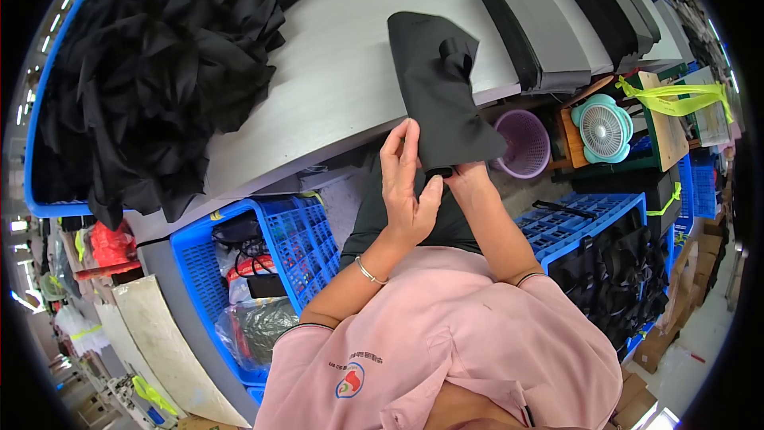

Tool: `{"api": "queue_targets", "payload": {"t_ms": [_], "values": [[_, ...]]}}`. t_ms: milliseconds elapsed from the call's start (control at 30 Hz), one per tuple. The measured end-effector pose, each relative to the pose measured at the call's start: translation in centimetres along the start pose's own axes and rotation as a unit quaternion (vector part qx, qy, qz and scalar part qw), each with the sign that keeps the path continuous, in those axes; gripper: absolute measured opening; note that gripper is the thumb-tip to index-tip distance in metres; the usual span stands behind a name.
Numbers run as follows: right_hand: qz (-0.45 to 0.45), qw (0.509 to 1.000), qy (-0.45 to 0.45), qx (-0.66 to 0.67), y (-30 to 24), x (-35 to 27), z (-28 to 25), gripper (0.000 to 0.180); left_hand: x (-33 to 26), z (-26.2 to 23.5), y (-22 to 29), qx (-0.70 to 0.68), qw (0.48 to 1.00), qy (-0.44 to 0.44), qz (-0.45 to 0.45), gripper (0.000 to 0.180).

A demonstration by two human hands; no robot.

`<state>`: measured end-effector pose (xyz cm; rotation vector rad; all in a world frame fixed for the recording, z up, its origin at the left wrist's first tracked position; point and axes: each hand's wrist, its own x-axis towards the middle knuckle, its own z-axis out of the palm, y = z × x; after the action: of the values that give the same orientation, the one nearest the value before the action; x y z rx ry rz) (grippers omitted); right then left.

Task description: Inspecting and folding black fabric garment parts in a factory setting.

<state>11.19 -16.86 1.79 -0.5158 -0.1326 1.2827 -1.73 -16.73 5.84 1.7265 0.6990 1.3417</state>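
A dark, flat fabric piece point(434, 87) with a small loop on its face rests its far end on the grey table, and its near end hangs over the edge towards me. My right hand point(471, 173) grips its lower end from beneath, with most of the fingers hidden behind the cloth. Along the left edge of the piece is my left hand point(407, 191), its fingers stretched out and the thumb apart, close to the rolled lower corner. Whether the left fingertips press on the cloth is hard to see.
A heap of black fabric point(159, 72) fills the table's point(334, 56) left side. Stacks of folded dark pieces point(533, 32) lie at the right. Blue crates point(298, 251) stand on both sides of me. A purple basket point(523, 143) and a teal fan point(603, 129) are beyond my right hand.
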Motion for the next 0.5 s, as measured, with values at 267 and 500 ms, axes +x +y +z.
{"api": "queue_targets", "payload": {"t_ms": [267,500], "values": [[-0.224,0.616,-0.069,-0.752,-0.2,1.9,-0.3,0.034,-1.1,-2.2,-5.1,-0.116,0.953,0.09,-0.264,0.044],[-0.159,0.378,-0.01,-0.912,1.8,2.7,2.3,0.019,-2.8,-0.6,-8.2,-0.317,0.852,0.132,-0.396,0.029]]}}
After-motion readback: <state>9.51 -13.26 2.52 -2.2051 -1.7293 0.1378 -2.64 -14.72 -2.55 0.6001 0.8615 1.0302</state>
